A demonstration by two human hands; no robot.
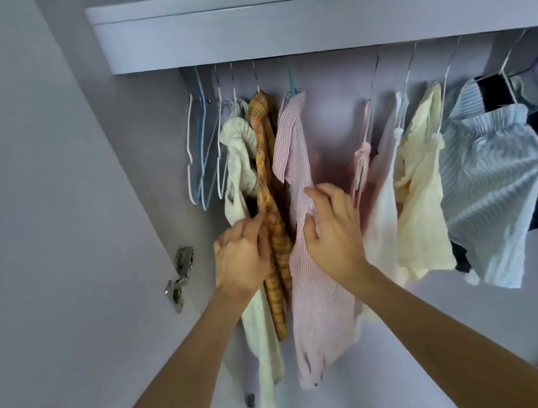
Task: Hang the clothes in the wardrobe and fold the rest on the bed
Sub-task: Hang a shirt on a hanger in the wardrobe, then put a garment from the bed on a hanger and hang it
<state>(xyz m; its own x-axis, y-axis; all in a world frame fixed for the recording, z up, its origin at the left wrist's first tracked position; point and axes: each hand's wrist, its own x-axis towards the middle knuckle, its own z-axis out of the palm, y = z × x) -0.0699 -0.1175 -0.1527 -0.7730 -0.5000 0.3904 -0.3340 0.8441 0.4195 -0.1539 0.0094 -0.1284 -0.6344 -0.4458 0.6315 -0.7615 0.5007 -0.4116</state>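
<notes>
Both hands are up inside the wardrobe [304, 19] here. The left hand [239, 260] has its fingers curled onto the edge of the orange plaid shirt [268, 183], pinching the fabric about halfway down. The right hand [334, 232] grips a fold of the pink striped shirt [311, 294], thumb pressed into the cloth and the other fingers bent over it. Both shirts hang on hangers from the rail, side by side and touching (the pink one is on a teal hanger [291, 79]). A cream speckled garment [237, 160] hangs just left of the plaid, with a few bare wire hangers [199, 151] beyond it. To the right, well apart, hang a pale yellow top [422, 199] and a light blue ribbed top [496, 185].
</notes>
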